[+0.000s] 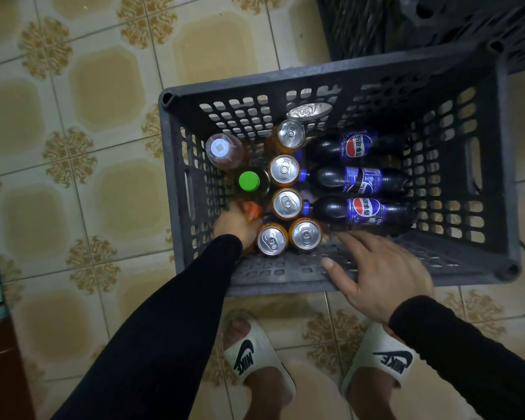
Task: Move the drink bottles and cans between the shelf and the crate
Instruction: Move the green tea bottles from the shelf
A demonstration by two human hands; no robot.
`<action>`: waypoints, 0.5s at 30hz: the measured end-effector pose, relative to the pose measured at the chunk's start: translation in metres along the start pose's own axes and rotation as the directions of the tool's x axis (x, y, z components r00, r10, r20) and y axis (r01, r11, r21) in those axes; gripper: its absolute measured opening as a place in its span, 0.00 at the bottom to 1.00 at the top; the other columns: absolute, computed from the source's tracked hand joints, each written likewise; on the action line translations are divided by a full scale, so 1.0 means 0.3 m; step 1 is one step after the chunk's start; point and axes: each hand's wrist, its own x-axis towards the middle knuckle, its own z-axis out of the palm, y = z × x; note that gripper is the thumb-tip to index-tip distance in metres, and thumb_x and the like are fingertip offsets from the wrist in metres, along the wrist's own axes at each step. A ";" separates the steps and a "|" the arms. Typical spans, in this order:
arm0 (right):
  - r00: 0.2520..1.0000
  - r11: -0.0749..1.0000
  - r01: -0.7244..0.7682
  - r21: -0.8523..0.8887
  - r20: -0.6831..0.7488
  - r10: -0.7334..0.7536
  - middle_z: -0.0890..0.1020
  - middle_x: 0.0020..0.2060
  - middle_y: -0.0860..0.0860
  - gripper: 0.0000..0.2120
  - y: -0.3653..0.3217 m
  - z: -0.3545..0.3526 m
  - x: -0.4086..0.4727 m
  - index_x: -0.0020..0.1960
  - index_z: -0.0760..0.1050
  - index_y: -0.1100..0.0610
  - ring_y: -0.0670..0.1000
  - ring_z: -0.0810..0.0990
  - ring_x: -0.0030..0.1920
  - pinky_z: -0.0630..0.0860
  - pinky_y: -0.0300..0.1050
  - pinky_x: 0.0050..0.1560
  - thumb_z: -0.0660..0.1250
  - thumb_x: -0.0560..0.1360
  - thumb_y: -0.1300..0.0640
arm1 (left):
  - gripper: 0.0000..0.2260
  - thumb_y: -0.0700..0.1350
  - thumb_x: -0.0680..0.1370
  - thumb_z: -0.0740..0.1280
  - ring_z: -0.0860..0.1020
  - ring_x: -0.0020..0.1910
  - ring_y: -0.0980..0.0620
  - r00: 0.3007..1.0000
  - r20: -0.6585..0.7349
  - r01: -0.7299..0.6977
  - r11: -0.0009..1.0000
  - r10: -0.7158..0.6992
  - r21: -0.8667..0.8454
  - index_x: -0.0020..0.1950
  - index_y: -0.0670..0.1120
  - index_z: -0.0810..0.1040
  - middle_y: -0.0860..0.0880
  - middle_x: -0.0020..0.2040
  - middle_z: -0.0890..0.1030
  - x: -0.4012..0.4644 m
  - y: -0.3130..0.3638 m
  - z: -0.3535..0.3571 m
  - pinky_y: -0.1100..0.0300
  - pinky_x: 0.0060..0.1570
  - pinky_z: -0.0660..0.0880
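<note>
Crate (340,78), dark grey, slotted walls, sits on the tiled floor (109,95) just ahead of my two white slippers (255,359). Inside, toward its left wall: an amber bottle with a white cap (222,150), a green-capped bottle (249,180) just nearer than that, then an orange bottle (253,211) at the near-left corner. Five cans (287,204) stand upright beside them, three in a line running from far to near, two more side by side at the near wall. Three dark cola bottles (358,180) lie on their sides right of the cans, blue caps touching or almost touching the can line.

My left hand (235,224) is down in the near-left corner, fingers curled round the orange bottle; the can at the near wall stands just beside my knuckles. My right hand (379,274) is flat and spread over the near rim, holding nothing, fingertips near the closest cola bottle.

Left half of the crate is packed tight, little gap between things. Right third, past the cola bottle bases, shows bare crate bottom. Another black crate (437,22) stands just behind the far-right corner.
</note>
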 end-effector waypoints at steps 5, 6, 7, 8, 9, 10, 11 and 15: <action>1.000 1.000 -0.002 0.006 0.007 0.002 0.84 0.55 0.52 0.34 -0.001 -0.004 -0.001 0.62 0.80 0.53 0.55 0.83 0.53 0.78 0.47 0.50 0.47 0.77 0.32 | 0.29 0.58 0.78 0.68 0.75 0.64 0.38 0.999 0.034 0.001 1.000 0.000 -0.026 0.72 0.44 0.67 0.39 0.66 0.76 -0.039 -0.014 -0.058 0.54 0.56 0.71; 1.000 1.000 0.000 0.006 0.003 0.000 0.84 0.55 0.52 0.34 -0.001 -0.005 -0.001 0.62 0.80 0.53 0.55 0.83 0.53 0.78 0.47 0.50 0.47 0.77 0.32 | 0.28 0.59 0.78 0.68 0.76 0.63 0.39 0.999 0.048 0.002 0.999 -0.001 -0.040 0.71 0.44 0.69 0.41 0.66 0.77 -0.049 -0.013 -0.070 0.55 0.54 0.70; 1.000 1.000 -0.001 0.009 0.002 0.001 0.84 0.56 0.52 0.35 -0.001 -0.004 -0.002 0.62 0.80 0.53 0.55 0.83 0.53 0.78 0.47 0.50 0.46 0.77 0.32 | 0.27 0.59 0.78 0.68 0.77 0.62 0.40 0.998 0.064 0.002 0.999 0.002 -0.052 0.71 0.45 0.69 0.42 0.65 0.78 -0.056 -0.012 -0.078 0.56 0.52 0.70; 1.000 1.000 -0.002 0.013 0.005 0.002 0.84 0.56 0.52 0.35 -0.002 -0.005 -0.002 0.62 0.80 0.53 0.55 0.83 0.54 0.78 0.47 0.50 0.46 0.77 0.31 | 0.28 0.59 0.77 0.70 0.78 0.61 0.41 0.996 0.086 0.013 0.998 -0.008 -0.065 0.71 0.46 0.69 0.43 0.63 0.79 -0.061 -0.014 -0.079 0.57 0.53 0.72; 1.000 1.000 -0.002 0.018 0.006 0.002 0.84 0.56 0.52 0.36 -0.004 -0.005 -0.001 0.63 0.80 0.53 0.55 0.83 0.54 0.78 0.47 0.51 0.45 0.77 0.31 | 0.29 0.60 0.75 0.71 0.79 0.58 0.41 0.994 0.112 0.025 0.996 -0.015 -0.080 0.70 0.47 0.69 0.44 0.62 0.80 -0.070 -0.015 -0.083 0.56 0.53 0.74; 1.000 1.000 -0.003 0.025 0.003 0.003 0.84 0.56 0.52 0.36 -0.002 -0.003 0.000 0.63 0.80 0.53 0.55 0.83 0.54 0.78 0.47 0.51 0.45 0.77 0.31 | 0.30 0.60 0.73 0.73 0.81 0.55 0.42 0.990 0.137 0.035 0.994 -0.020 -0.103 0.69 0.48 0.70 0.45 0.59 0.81 -0.080 -0.014 -0.081 0.55 0.52 0.76; 1.000 0.999 -0.005 0.034 -0.005 0.005 0.84 0.56 0.52 0.36 -0.002 -0.001 0.000 0.62 0.80 0.53 0.55 0.83 0.54 0.78 0.47 0.51 0.45 0.76 0.31 | 0.28 0.58 0.72 0.75 0.81 0.52 0.43 0.988 0.152 0.033 0.993 -0.015 -0.116 0.66 0.48 0.73 0.45 0.57 0.82 -0.091 -0.014 -0.078 0.56 0.50 0.77; 1.000 0.999 -0.009 0.047 -0.013 0.010 0.83 0.57 0.52 0.37 -0.002 -0.003 -0.002 0.63 0.80 0.54 0.55 0.82 0.55 0.77 0.47 0.51 0.44 0.76 0.31 | 0.14 0.51 0.74 0.76 0.80 0.50 0.45 0.990 0.141 0.017 0.999 -0.013 -0.032 0.54 0.48 0.78 0.45 0.53 0.82 -0.110 -0.021 -0.064 0.58 0.48 0.73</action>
